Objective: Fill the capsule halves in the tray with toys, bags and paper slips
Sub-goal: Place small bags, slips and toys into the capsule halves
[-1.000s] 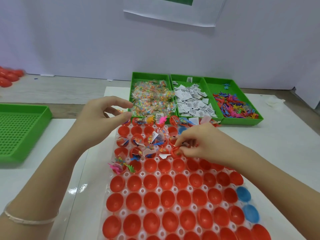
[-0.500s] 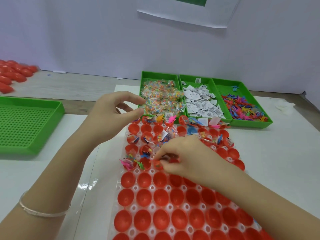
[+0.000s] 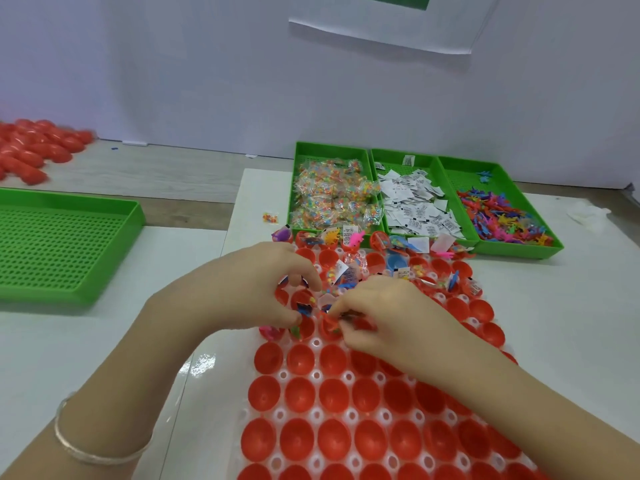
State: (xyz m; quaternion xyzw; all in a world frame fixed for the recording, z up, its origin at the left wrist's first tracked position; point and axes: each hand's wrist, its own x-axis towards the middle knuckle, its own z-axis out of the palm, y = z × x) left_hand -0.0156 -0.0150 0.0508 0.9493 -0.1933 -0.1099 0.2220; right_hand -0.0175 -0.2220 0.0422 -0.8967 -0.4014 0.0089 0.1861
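A clear tray of red capsule halves lies in front of me. Its far rows hold toys, bags and slips; the near rows are bare cups. My left hand curls down over the tray's left side, with thumb and forefinger on either side of a filled capsule half. My right hand pinches a small toy over the neighbouring cup. Behind the tray, green bins hold candy bags, paper slips and coloured toys.
A large green perforated tray sits at the left. Red capsule halves are heaped at the far left by the wall. One loose bag lies beside the bag bin. A silver bracelet circles my left wrist.
My left hand came down from hovering above the tray onto the filled cups. My right hand shifted left along the row. The view moved closer and a little left.
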